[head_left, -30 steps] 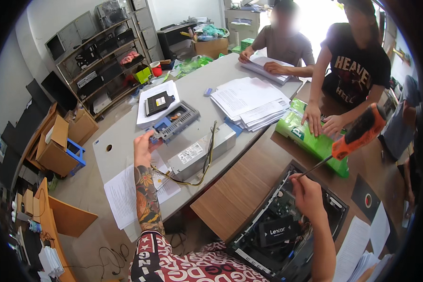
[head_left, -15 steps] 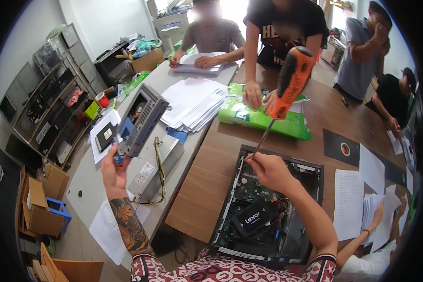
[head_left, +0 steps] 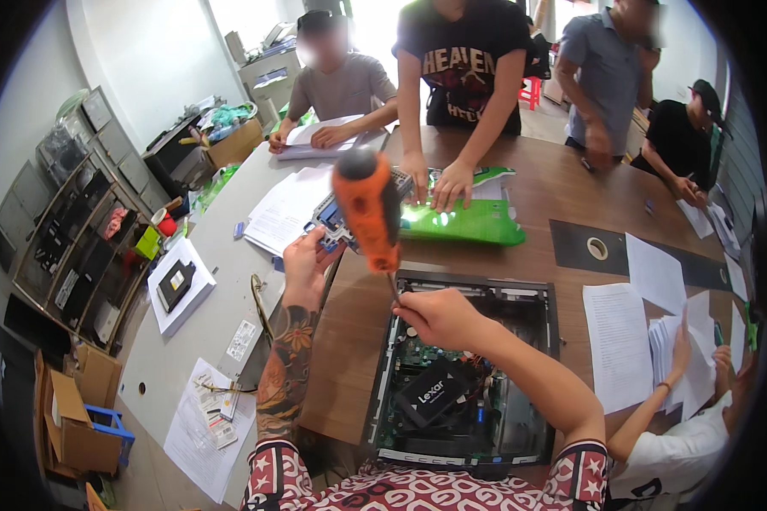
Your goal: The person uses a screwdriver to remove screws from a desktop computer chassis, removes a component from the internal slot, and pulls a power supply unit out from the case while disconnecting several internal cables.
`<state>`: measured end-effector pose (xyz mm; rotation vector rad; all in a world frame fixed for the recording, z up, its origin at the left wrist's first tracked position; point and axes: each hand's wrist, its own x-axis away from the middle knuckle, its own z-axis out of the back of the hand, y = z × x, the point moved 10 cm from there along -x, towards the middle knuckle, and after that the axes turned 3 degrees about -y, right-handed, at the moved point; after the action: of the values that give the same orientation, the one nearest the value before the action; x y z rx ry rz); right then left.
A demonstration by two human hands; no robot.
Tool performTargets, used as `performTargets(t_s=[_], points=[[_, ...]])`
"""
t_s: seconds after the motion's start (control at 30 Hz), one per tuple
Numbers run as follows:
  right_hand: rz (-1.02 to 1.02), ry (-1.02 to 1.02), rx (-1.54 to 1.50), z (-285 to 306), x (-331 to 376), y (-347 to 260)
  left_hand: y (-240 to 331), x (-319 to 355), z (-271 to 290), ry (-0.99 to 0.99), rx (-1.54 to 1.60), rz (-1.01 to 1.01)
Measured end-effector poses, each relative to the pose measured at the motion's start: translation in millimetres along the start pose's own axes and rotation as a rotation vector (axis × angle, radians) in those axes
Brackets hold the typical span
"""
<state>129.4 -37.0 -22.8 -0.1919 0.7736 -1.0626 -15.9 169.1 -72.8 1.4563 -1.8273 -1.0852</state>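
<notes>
My left hand (head_left: 302, 268) grips a metal drive cage (head_left: 331, 223) with blue plastic parts, held up over the seam between the two tables. The handle of a screwdriver (head_left: 366, 213) in front hides part of that cage. My right hand (head_left: 443, 318) pinches the screwdriver by its shaft, with the orange and black handle pointing up. Below the right hand lies an open desktop computer case (head_left: 556, 349), its green circuit board exposed. Inside it rests a black solid-state drive (head_left: 432, 393) among cables.
Left of the case, a metal power supply (head_left: 244, 339) with a cable lies on the grey table, partly behind my left arm. A co-worker's hands press a green package (head_left: 477, 223) beyond the case. Papers (head_left: 619, 341) and another person's hands are at right. An optical drive (head_left: 175, 285) sits far left.
My left hand has carried the drive cage to the right. My right hand has shifted left with the screwdriver, whose handle now overlaps the cage. The view has also turned slightly.
</notes>
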Motion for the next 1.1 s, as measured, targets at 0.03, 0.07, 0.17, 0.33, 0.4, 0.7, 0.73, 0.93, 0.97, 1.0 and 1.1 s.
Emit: performTargets(t_s=[0.03,0.07,0.17,0.33,0.4,0.7,0.73,0.93,0.97,1.0,1.1], points=[[0.017,-0.021,-0.005,-4.9,-2.2,-3.9,-18.4,-17.0,12.1,0.002,0.044,0.029],[0.022,-0.043,-0.008,-10.0,-2.0,-4.3,-38.5,-31.8,16.2,0.017,0.084,0.037],[0.045,-0.022,0.011,-7.2,-2.0,-7.5,-68.7,-54.9,10.0,-0.043,0.161,0.039],[0.001,-0.048,0.025,-6.4,-0.6,2.5,-95.3,-66.9,-26.5,-0.096,0.174,0.089],[-0.014,-0.045,0.027,-6.3,-1.8,6.2,-113.3,-77.7,-32.5,-0.023,0.23,0.179],[-0.044,-0.014,0.026,-2.8,-6.8,7.7,-144.5,-95.5,-46.1,-0.026,-0.05,0.188],[-0.062,-0.023,0.033,-2.8,-4.7,12.5,-146.5,-84.4,-57.1,-0.112,-0.035,0.181],[-0.061,-0.028,0.003,1.6,-4.2,8.6,-42.2,-4.4,-84.1,-0.399,-0.816,0.096],[-0.083,-0.081,0.027,-4.0,-4.3,9.8,-21.6,7.5,-89.3,-0.466,-0.789,0.024],[-0.093,-0.077,0.02,-4.4,-0.3,11.0,-3.6,19.8,-92.5,-0.472,-0.795,0.035],[-0.06,-0.058,0.016,0.2,0.3,8.9,50.0,65.2,-137.0,-0.808,-0.767,-0.131]])
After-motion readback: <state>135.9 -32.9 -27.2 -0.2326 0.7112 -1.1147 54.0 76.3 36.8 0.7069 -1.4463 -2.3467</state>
